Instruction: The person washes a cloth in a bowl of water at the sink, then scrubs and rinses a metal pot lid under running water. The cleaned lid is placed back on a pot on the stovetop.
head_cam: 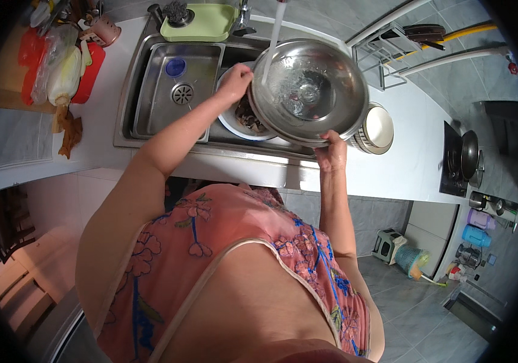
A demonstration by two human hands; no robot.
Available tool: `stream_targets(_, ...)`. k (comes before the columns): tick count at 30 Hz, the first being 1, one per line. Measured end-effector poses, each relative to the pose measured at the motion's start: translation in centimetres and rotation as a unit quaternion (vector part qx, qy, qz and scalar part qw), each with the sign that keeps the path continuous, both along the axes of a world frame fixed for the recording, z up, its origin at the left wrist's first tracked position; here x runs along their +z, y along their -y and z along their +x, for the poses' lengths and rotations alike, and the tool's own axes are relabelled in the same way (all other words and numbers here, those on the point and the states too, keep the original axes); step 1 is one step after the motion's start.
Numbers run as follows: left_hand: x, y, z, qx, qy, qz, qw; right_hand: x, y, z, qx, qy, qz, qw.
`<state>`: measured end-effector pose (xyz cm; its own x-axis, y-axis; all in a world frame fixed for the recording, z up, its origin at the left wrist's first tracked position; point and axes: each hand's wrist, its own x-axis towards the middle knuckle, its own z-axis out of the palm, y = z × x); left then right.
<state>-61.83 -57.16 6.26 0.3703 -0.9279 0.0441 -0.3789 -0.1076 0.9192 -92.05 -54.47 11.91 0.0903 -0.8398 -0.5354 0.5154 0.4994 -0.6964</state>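
A large stainless steel basin (pixel 349 97) is held over the right side of the sink, with water in its bottom. My left hand (pixel 236 84) grips its left rim, and my right hand (pixel 332 152) has hold of the near right rim, thumb on top. From the faucet a stream of water (pixel 273 43) falls into the basin. Partly hidden beneath it, a white bowl with a blue rim (pixel 236 131) stands in the sink and contains dark pieces of food (pixel 247 117) that I cannot identify.
Left is a steel sink tray (pixel 154 109) with a blue round item (pixel 175 67). A green tray (pixel 209 22) bears a steel scourer (pixel 176 11). Stacked bowls (pixel 379 127) stand right of the basin, near a wire rack (pixel 384 59). Cabbage (pixel 64 79) lies far left.
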Motion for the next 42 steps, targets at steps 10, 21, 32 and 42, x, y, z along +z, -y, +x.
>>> stream_targets(10,3.3,13.1,7.6,-0.214,0.007,0.074,0.974,-1.4,-4.4,3.0,0.031,-0.005,0.103,0.994)
stream_targets(21,-4.8,7.7,4.4,-0.211,-0.169,0.221,0.937,4.8,-4.7,5.1,0.014,-0.165,-0.014,0.986)
stream_targets(32,-3.4,3.7,-2.5,-0.103,-0.566,0.300,0.761,8.4,-4.8,8.1,0.133,-0.592,-0.362,0.708)
stream_targets(42,-3.8,1.2,2.5,-0.545,-0.542,-0.097,0.633,8.5,-7.3,2.6,0.225,-0.672,-0.556,0.435)
